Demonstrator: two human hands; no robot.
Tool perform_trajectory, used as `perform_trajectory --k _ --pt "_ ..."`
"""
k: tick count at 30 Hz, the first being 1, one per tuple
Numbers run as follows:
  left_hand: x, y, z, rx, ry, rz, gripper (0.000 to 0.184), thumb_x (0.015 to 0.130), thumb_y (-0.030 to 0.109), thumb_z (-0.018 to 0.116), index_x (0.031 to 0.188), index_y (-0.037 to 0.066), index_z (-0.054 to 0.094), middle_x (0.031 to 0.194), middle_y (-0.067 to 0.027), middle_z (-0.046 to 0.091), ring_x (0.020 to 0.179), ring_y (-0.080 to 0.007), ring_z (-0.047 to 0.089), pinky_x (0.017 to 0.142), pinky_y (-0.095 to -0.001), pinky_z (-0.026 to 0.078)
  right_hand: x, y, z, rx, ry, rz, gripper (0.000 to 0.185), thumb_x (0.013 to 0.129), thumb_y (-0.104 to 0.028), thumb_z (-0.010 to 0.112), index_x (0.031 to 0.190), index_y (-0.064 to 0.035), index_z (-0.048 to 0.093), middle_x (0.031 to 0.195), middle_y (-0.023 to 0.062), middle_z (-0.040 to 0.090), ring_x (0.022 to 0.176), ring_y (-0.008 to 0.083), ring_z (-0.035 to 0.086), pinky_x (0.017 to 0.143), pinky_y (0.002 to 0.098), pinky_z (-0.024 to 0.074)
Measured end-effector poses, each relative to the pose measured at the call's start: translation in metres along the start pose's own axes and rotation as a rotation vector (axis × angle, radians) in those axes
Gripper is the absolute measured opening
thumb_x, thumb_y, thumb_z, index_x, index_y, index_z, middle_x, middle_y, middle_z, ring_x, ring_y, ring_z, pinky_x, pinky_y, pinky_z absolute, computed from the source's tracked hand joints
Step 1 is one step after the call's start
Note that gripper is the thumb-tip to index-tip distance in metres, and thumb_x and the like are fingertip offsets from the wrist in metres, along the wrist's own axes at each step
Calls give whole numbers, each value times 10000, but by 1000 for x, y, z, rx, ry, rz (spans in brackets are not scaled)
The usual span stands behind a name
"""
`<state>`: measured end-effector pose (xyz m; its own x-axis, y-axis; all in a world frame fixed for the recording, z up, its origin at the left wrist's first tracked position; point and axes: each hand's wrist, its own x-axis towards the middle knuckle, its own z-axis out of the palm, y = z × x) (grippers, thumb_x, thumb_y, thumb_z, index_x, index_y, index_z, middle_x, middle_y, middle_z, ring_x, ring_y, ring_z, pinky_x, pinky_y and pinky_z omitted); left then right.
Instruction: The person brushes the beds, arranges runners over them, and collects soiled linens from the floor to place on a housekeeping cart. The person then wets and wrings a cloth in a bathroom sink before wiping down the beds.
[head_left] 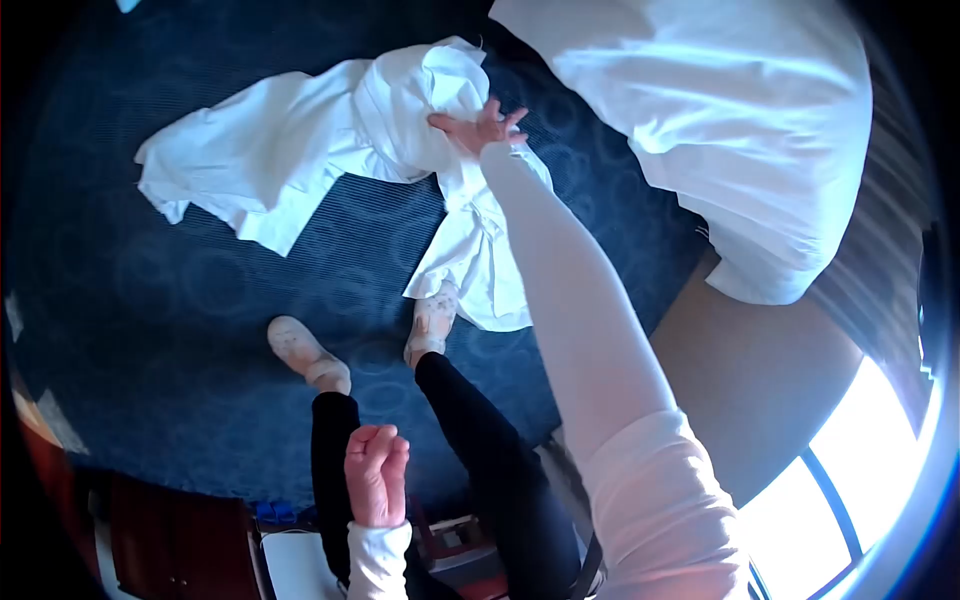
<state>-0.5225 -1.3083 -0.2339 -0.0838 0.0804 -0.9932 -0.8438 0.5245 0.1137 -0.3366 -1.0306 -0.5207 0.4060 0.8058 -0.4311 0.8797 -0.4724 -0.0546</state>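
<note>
A long, crumpled white cloth (300, 130) lies across the dark blue patterned carpet, with a second part trailing down toward my feet. My right hand (482, 128) is at the bunched right end of this cloth, arm stretched out. Its fingers are spread and the thumb is against or just over the fabric. Lower down, in front of my legs, my left hand (376, 476) is raised with its fingers curled in. No object shows in it.
More white fabric (740, 130) hangs at the upper right in broad folds. My feet in light footwear (432, 322) stand on the carpet (200, 290), one close to the cloth's lower edge. Dark reddish furniture (180, 540) is at the lower left, a bright window (850, 470) at the lower right.
</note>
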Motion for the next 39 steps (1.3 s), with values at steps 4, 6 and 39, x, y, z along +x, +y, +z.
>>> perform_trajectory --k 4,6,39 --pt "3 14 -12 107 -89 146 147 772 21 635 855 80 530 783 -52 588 638 -132 580 583 -215 479 -49 14 19 404 104 57 534 575 -384 703 937 -4 607 1023 226 551 927 382 545 819 423 430" --pt "15 7 -38 82 -41 134 150 769 15 636 859 72 531 790 -40 593 635 -136 584 591 -220 478 -106 20 21 579 175 74 344 617 -275 655 807 12 633 742 201 627 768 354 607 741 418 463" --pt "203 -433 369 1154 -348 603 189 803 34 575 986 -2 600 775 -80 625 593 -118 593 545 -218 509 -419 381 -195 476 -898 -830 120 650 -125 588 714 -51 658 619 98 611 570 264 619 393 424 455"
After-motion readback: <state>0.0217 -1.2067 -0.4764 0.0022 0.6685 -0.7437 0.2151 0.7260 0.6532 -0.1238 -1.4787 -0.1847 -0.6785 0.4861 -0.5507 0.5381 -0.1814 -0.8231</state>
